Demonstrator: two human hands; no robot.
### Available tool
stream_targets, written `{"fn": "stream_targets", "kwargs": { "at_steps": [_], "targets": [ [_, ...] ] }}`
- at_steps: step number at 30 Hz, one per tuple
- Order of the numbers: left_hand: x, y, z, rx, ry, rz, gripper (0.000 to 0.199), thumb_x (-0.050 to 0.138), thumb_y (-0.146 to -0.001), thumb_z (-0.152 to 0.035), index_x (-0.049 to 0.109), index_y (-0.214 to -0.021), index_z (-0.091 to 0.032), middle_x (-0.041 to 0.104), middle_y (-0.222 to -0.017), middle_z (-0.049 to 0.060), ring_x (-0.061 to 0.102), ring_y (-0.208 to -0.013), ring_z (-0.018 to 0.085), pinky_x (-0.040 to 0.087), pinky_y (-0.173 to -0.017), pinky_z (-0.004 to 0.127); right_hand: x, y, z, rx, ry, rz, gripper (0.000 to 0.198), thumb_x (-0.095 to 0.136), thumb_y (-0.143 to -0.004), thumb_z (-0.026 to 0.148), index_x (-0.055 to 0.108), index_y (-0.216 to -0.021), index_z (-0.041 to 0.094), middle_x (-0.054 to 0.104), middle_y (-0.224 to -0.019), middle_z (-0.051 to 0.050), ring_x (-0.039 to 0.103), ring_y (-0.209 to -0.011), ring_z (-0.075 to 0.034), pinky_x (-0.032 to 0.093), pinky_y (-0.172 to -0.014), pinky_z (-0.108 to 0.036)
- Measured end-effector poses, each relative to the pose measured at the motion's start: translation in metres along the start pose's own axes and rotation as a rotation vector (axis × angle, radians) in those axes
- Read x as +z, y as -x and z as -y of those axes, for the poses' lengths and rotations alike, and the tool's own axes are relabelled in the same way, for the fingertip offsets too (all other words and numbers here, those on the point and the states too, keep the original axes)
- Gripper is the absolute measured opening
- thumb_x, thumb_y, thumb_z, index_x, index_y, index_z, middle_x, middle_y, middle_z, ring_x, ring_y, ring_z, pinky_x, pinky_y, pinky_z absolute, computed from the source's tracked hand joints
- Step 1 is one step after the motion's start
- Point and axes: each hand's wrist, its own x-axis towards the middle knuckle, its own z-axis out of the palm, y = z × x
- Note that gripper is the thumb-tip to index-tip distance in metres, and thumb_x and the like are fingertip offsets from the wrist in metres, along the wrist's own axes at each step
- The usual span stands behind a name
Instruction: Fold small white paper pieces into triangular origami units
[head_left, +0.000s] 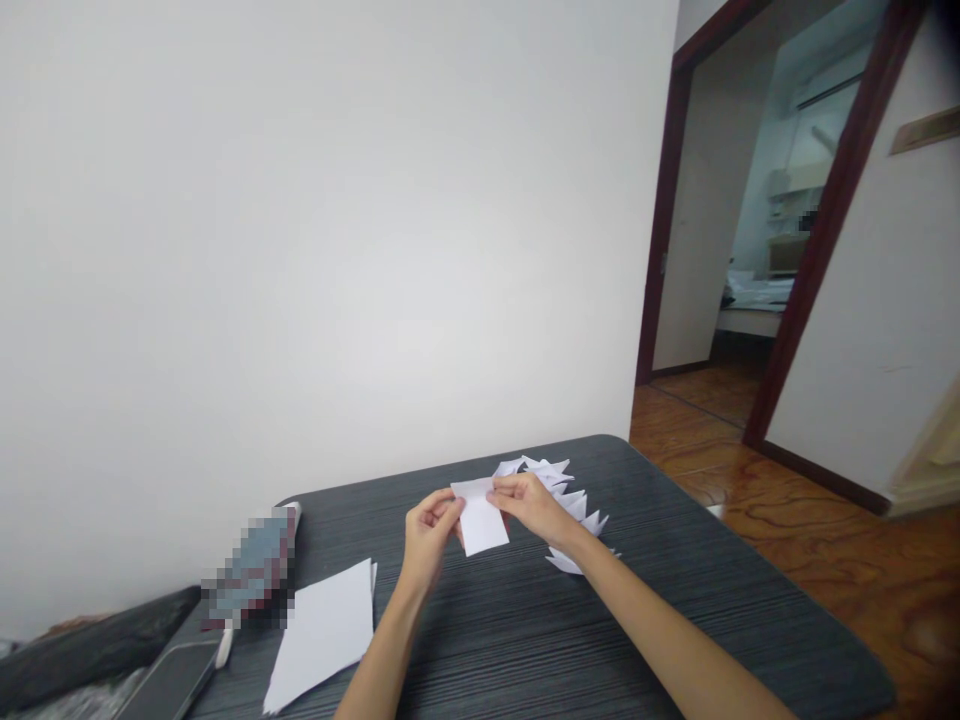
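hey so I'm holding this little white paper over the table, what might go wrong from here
Your right hand appears close to the folded paper pieces, so a swing could knock them. Your left forearm passes beside the loose sheets and might nudge them. With both hands pinching the small white paper, uneven pulling could wrinkle it.

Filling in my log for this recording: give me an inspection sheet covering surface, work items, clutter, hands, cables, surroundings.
Surface: dark, grained table
Job's things: small white paper, held; folded white pieces near the right hand; stacked white sheets at left
Clutter: partly pixelated item; flat dark object
Hands: left hand and right both pinch the small paper
Cables: nothing seen
Surroundings: white wall, reddish door frame, wood-patterned floor
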Motion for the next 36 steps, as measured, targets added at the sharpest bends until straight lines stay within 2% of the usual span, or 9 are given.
{"fn": "stream_targets", "kwargs": {
  "at_steps": [3,5,12,18,20,23,25,30,36],
  "targets": [
    [-0.002,0.001,-0.003,-0.032,0.140,0.060,0.017,0.067,-0.061,-0.021,0.063,-0.074,-0.011,0.062,-0.062,0.001,0.053,-0.051,0.008,0.041,-0.049,0.018,0.000,0.000,0.002,-0.008,-0.058,-0.027,0.018,0.054,-0.069,0.022,0.068,-0.077,0.015,0.064,-0.066,-0.003,0.054,-0.059,-0.011,0.041,-0.054,-0.023],
    [-0.002,0.001,-0.005,-0.063,0.176,0.075,0.015,0.066,-0.062,-0.023,0.064,-0.072,-0.011,0.062,-0.063,0.002,0.055,-0.054,0.009,0.042,-0.051,0.019,-0.001,0.000,0.002,-0.049,0.017,-0.026,0.019,0.051,-0.069,0.017,0.069,-0.075,0.016,0.064,-0.067,-0.002,0.054,-0.059,-0.011,0.041,-0.055,-0.023],
    [0.000,-0.002,-0.002,-0.082,0.060,0.123,0.048,0.066,-0.064,-0.028,0.054,-0.108,-0.011,0.064,-0.077,0.006,0.057,-0.056,0.012,0.043,-0.047,0.021,-0.011,-0.001,-0.001,-0.313,0.417,-0.076,0.029,0.043,-0.076,0.010,0.069,-0.084,0.021,0.060,-0.073,-0.003,0.053,-0.068,-0.012,0.040,-0.060,-0.023],
    [0.002,-0.002,0.000,-0.185,-0.040,0.147,0.036,0.060,-0.070,-0.035,0.061,-0.086,-0.002,0.067,-0.067,0.013,0.063,-0.061,0.017,0.046,-0.056,0.023,-0.016,0.000,-0.001,-0.438,0.567,-0.103,0.030,0.042,-0.079,0.011,0.067,-0.090,0.022,0.057,-0.077,-0.004,0.052,-0.072,-0.013,0.041,-0.065,-0.025],
    [0.002,-0.001,0.001,-0.159,-0.059,0.130,0.034,0.061,-0.069,-0.033,0.061,-0.084,-0.003,0.067,-0.066,0.013,0.063,-0.061,0.017,0.047,-0.058,0.024,-0.014,0.000,-0.002,-0.396,0.526,-0.132,0.030,0.043,-0.079,0.014,0.063,-0.100,0.021,0.058,-0.076,-0.004,0.052,-0.069,-0.012,0.042,-0.063,-0.025],
    [0.001,-0.001,0.002,-0.114,-0.075,0.093,0.032,0.063,-0.068,-0.030,0.059,-0.086,-0.004,0.068,-0.064,0.012,0.063,-0.059,0.017,0.047,-0.058,0.024,-0.011,-0.001,-0.004,-0.245,0.396,-0.180,0.035,0.046,-0.079,0.020,0.055,-0.112,0.017,0.055,-0.061,0.000,0.047,-0.049,-0.009,0.040,-0.049,-0.022],
    [0.002,-0.001,0.002,-0.095,-0.087,0.090,0.032,0.062,-0.067,-0.030,0.059,-0.085,-0.004,0.067,-0.063,0.012,0.063,-0.058,0.017,0.047,-0.056,0.025,-0.010,-0.001,-0.005,-0.185,0.349,-0.180,0.032,0.047,-0.078,0.022,0.058,-0.107,0.015,0.053,-0.055,0.001,0.043,-0.042,-0.007,0.036,-0.044,-0.021],
    [0.003,-0.001,-0.001,-0.067,-0.125,0.111,0.041,0.062,-0.066,-0.033,0.057,-0.094,-0.005,0.066,-0.063,0.010,0.063,-0.053,0.020,0.044,-0.046,0.024,-0.011,0.000,-0.004,-0.220,0.341,-0.145,0.022,0.048,-0.075,0.019,0.067,-0.086,0.017,0.058,-0.065,-0.003,0.045,-0.046,-0.007,0.036,-0.045,-0.021],
    [-0.001,-0.002,-0.002,-0.011,-0.133,0.123,0.043,0.060,-0.068,-0.034,0.056,-0.102,-0.007,0.067,-0.073,0.010,0.062,-0.055,0.017,0.046,-0.050,0.026,-0.013,0.003,0.003,-0.203,0.279,-0.069,0.020,0.048,-0.073,0.015,0.067,-0.079,0.016,0.052,-0.056,0.000,0.043,-0.049,-0.007,0.033,-0.046,-0.020]
  ]
}}
